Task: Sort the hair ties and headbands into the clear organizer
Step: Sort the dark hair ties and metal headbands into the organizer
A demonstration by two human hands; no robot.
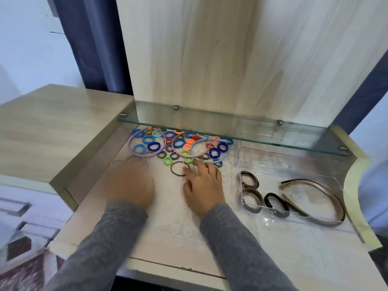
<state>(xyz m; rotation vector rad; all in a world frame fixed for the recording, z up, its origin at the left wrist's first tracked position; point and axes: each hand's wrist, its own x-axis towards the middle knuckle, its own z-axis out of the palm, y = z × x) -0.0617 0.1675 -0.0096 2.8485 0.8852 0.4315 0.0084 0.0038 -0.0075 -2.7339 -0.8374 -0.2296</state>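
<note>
A pile of coloured hair ties (178, 143) and thin headbands (147, 155) lies at the back of the desk under a glass shelf. My right hand (203, 185) rests flat with spread fingers, its fingertips touching a brown hair tie (174, 171); a green tie (217, 169) peeks out by its little finger. My left hand (130, 183) is blurred, next to some thin brown ties (136, 159); its fingers cannot be made out. The clear organizer (294, 164) stands to the right, holding brown ties (249, 181), a black tie (275, 203) and dark headbands (323, 198).
The glass shelf (231, 127) overhangs the pile and the organizer's back part. A raised wooden cabinet top (52, 127) borders the desk on the left. A lace-patterned cover (178, 223) spreads over the desk surface in front of the hands.
</note>
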